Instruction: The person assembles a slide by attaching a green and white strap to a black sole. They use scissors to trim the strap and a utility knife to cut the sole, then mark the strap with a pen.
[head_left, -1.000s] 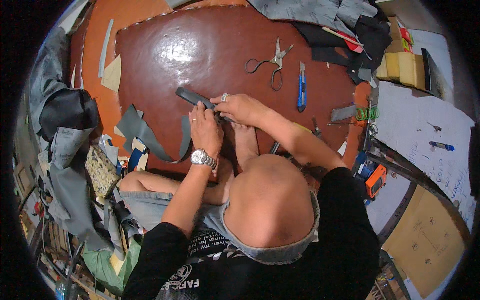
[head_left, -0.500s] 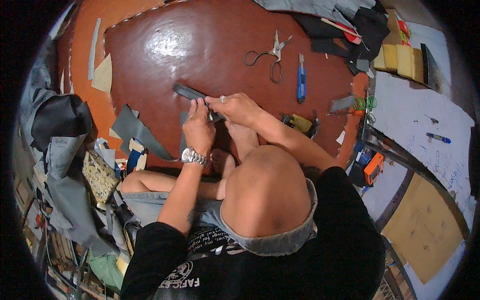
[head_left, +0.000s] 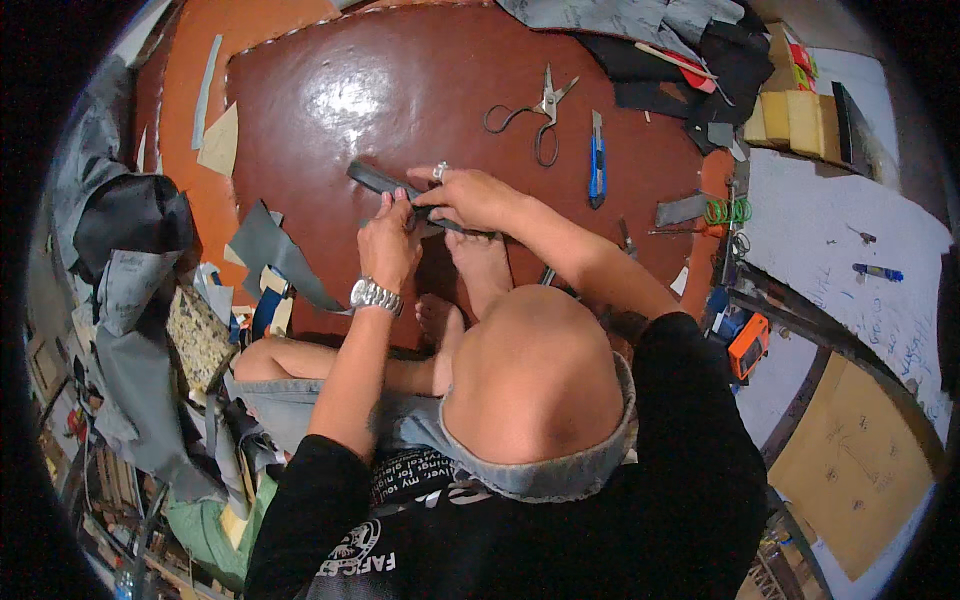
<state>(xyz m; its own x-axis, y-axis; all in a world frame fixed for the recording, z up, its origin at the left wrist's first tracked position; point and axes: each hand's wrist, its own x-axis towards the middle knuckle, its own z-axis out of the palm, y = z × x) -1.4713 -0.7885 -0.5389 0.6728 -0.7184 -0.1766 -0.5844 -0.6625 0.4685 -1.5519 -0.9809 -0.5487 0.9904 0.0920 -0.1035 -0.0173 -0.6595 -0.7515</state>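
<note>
A long dark grey strip (head_left: 372, 178), which looks like leather or a similar sheet material, lies slantwise across the front of the red-brown work surface, just beyond my bare feet. My left hand (head_left: 388, 238), with a metal watch at the wrist, pinches its near edge between thumb and fingers. From the right, my right hand (head_left: 468, 198), wearing a ring, curls over the strip, with one finger stretched out along it. The strip's lower right end passes under that hand to the toes of my foot (head_left: 480, 258). Part of it is hidden beneath the fingers.
Scissors (head_left: 545, 108) lie spread beyond my right hand, next to a blue box cutter (head_left: 597, 165). A pointed grey scrap (head_left: 285, 258) rests left of my left hand. Dark material is heaped at the left and far right. Yellow sponge blocks (head_left: 800, 122) stand at the right.
My right hand has shifted slightly and its fingers look more spread. More of the strip's right end shows by my toes. My right forearm now covers the yellow-handled item beside it.
</note>
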